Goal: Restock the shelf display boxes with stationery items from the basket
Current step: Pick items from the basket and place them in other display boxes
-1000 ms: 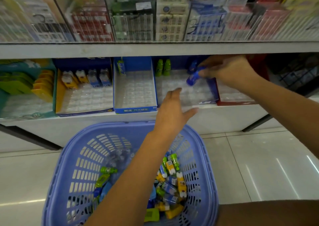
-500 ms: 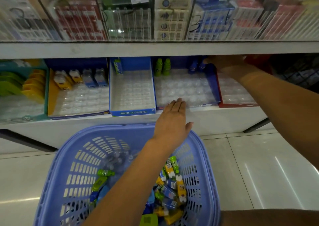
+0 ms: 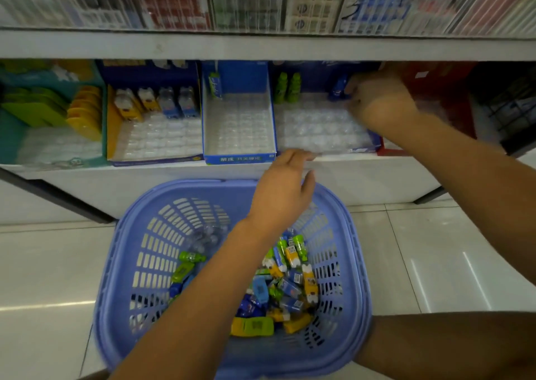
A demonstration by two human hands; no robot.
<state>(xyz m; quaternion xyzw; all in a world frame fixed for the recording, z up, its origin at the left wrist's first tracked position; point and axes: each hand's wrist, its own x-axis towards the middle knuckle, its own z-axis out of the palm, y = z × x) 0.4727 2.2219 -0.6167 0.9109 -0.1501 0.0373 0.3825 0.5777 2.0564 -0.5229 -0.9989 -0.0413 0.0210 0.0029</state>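
Observation:
A lilac plastic basket (image 3: 121,263) stands on the floor below the shelf, with several small blue, green and yellow stationery items (image 3: 290,278) piled in it. My left hand (image 3: 282,194) hovers open over the basket's far rim, holding nothing, its fingers pointing at the shelf edge. My right hand (image 3: 377,101) reaches into the back right corner of the dark blue display box (image 3: 362,149). Its fingertips are against a blue item (image 3: 338,88) standing there; blur hides whether they pinch it. Two green items (image 3: 287,88) stand at the back left of that box.
A blue box (image 3: 239,159) in the middle holds one item (image 3: 215,85). A box to its left (image 3: 156,159) has a back row of items. A teal box (image 3: 11,136) sits far left, a red box (image 3: 391,150) right. The upper shelf edge (image 3: 261,47) overhangs.
My right hand carried a blue item from the front of the dark blue box to its back right corner. My left hand stayed over the basket's far rim.

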